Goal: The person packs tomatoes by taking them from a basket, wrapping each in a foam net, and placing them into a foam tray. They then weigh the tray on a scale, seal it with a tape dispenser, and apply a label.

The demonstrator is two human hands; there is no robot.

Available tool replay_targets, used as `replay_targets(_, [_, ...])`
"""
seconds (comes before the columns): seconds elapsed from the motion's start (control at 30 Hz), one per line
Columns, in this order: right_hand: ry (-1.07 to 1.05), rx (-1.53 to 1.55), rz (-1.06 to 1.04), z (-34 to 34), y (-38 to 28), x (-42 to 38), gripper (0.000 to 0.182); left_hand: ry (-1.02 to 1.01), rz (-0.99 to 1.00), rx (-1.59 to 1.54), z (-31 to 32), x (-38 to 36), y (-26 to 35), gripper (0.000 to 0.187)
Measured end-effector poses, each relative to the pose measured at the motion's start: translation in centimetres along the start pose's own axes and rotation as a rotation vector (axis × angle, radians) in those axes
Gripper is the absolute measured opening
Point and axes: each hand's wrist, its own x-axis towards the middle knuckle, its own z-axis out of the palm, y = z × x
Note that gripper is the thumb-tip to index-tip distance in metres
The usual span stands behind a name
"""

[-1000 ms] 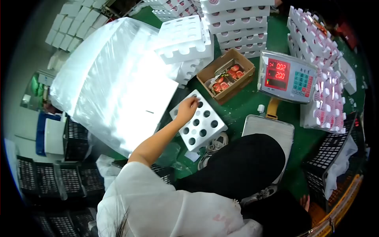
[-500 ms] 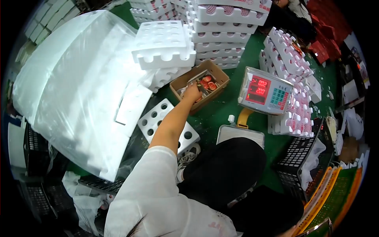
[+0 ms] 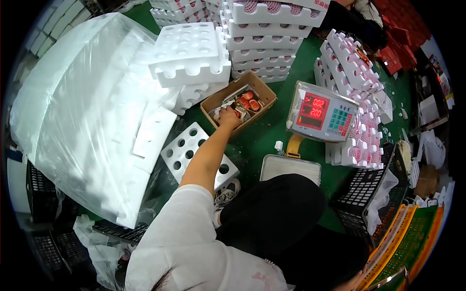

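My left hand (image 3: 229,118) is down inside an open cardboard box (image 3: 266,93), at its near left end. Its fingers curl downward over the contents, and whatever lies under them is hidden. Beside the fingers, several red round items (image 3: 248,99), which look like fruit, lie among papery scraps. Only a sliver of my right hand (image 3: 356,281) shows at the bottom edge, by my knee and the stacked coloured baskets; its fingers are hidden. Right of the box stands a scale display (image 3: 320,112) with lit red digits, above its metal weighing plate (image 3: 291,169).
A white foam tray with holes (image 3: 180,151) lies under my left forearm. Large plastic-wrapped foam stock (image 3: 92,111) fills the left. Foam trays (image 3: 264,43) are stacked behind the box, with more (image 3: 357,97) at right. A black crate (image 3: 364,189) stands right of my knees. Another person (image 3: 361,14) is at top right.
My left hand has shifted slightly left and nearer within the box, uncovering more of the red items. The whole view has moved a little; the scale digits look the same.
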Motion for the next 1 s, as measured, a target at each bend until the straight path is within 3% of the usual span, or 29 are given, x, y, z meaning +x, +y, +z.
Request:
replay_targets(0.13, [0.002, -0.016, -0.035, -0.5, -0.5, 0.1, 0.039, 0.117, 0.047, -0.241, -2.1, -1.4, 0.7, 0.093])
replay_targets(0.17, [-0.001, -0.019, -0.047, -0.6, -0.7, 0.1, 0.039, 0.246, 0.194, -0.393, -2.6, -2.1, 0.5, 0.097])
replay_targets(0.27, [-0.028, -0.029, -0.090, -0.7, -1.8, 0.4, 0.039, 0.638, 0.539, -0.597, -5.1, -6.0, 1.3, 0.082])
replay_targets(0.37, [-0.084, -0.059, -0.228, -0.5, -3.8, 1.3, 0.038, 0.221, 0.629, -1.130, -10.3, -13.8, 4.1, 0.086])
replay_targets(0.43, [-0.093, -0.176, -0.487, 0.7, -4.8, 3.2, 0.041, 0.052, 0.779, -1.240, -12.4, -18.4, 6.4, 0.083])
replay_targets(0.5, [-0.218, -0.021, -0.609, 2.4, -8.9, 4.8, 0.026, -0.168, 0.904, -1.266, -14.1, -22.9, 8.7, 0.084])
replay_targets(0.57, [-0.616, 0.296, -0.778, 5.5, -14.9, 6.4, 0.018, -0.218, 1.093, -1.117, -15.9, -27.0, 11.0, 0.086])
replay_targets(0.6, [-0.770, 0.392, -0.858, 7.3, -17.6, 6.9, 0.017, -0.359, 1.086, -1.116, -16.4, -28.7, 11.8, 0.092])
replay_targets(0.73, [-1.350, 0.848, -0.357, 12.0, -23.6, 6.2, 0.038, -0.058, 1.409, -0.703, -20.7, -35.0, 15.2, 0.103])
replay_targets(0.83, [-1.489, 1.057, -0.250, 14.5, -22.5, 6.6, 0.048, 0.062, 1.390, -0.644, -20.6, -36.6, 15.8, 0.105])
replay_targets(0.9, [-1.559, 0.989, -0.154, 14.7, -20.0, 6.8, 0.049, 0.142, 1.362, -0.600, -19.8, -37.8, 15.7, 0.103])
replay_targets(1.0, [-1.699, 1.038, 0.056, 14.4, -18.3, 7.0, 0.051, 0.012, 1.363, -0.666, -17.6, -38.9, 15.6, 0.110])
